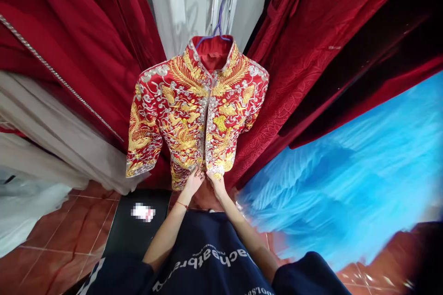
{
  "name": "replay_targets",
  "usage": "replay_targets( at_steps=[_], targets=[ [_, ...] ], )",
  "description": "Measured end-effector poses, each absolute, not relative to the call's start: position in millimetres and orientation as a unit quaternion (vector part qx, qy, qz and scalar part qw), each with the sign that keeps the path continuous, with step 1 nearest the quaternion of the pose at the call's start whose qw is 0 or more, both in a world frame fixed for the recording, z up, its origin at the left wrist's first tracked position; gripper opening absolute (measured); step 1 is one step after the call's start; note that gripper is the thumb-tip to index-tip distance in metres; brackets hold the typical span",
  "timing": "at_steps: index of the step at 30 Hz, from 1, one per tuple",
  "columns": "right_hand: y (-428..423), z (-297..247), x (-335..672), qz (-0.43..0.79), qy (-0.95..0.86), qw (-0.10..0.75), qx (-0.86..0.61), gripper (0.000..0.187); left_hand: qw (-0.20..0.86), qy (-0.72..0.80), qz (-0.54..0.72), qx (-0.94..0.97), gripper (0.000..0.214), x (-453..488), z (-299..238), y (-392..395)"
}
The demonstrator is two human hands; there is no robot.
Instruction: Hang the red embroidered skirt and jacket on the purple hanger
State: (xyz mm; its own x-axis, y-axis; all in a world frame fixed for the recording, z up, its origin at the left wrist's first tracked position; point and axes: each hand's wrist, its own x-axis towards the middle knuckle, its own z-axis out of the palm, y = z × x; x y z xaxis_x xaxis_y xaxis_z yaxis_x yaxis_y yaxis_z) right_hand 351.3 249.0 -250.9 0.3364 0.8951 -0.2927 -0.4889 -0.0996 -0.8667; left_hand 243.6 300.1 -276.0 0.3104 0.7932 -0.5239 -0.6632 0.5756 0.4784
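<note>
A red jacket (183,120) with gold and silver embroidery and a stand collar hangs in front of me on a purple wire hanger (221,14). Its front edges meet near the collar and part slightly below. My left hand (195,179) is closed on the lower front edge at one side of the opening. Close beside it, my right hand (216,182) pinches the hem at the other side. Some fingertips of both hands are hidden by the cloth.
Dark red garments (79,23) hang at left, and more red cloth (297,55) hangs at right. White fabric (173,0) is behind the hanger. A fluffy blue tulle skirt (349,170) spreads at right. A black surface (124,235) stands low on the tiled floor (51,239).
</note>
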Motion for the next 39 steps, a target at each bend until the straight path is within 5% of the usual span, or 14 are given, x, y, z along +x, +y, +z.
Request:
replay_targets(
  at_steps=[20, 39],
  targets=[
    [232.2, -241.8, 352.0, 0.561, -0.153, 0.668, -0.464, 0.043, 0.760, 0.384, 0.508, 0.126, 0.016, 277.7, -265.3, 258.2],
    [223.1, -249.7, 356.0, 0.581, -0.146, 0.645, -0.475, 0.021, 0.728, 0.411, 0.526, 0.158, 0.023, 281.9, -269.5, 243.7]
  ],
)
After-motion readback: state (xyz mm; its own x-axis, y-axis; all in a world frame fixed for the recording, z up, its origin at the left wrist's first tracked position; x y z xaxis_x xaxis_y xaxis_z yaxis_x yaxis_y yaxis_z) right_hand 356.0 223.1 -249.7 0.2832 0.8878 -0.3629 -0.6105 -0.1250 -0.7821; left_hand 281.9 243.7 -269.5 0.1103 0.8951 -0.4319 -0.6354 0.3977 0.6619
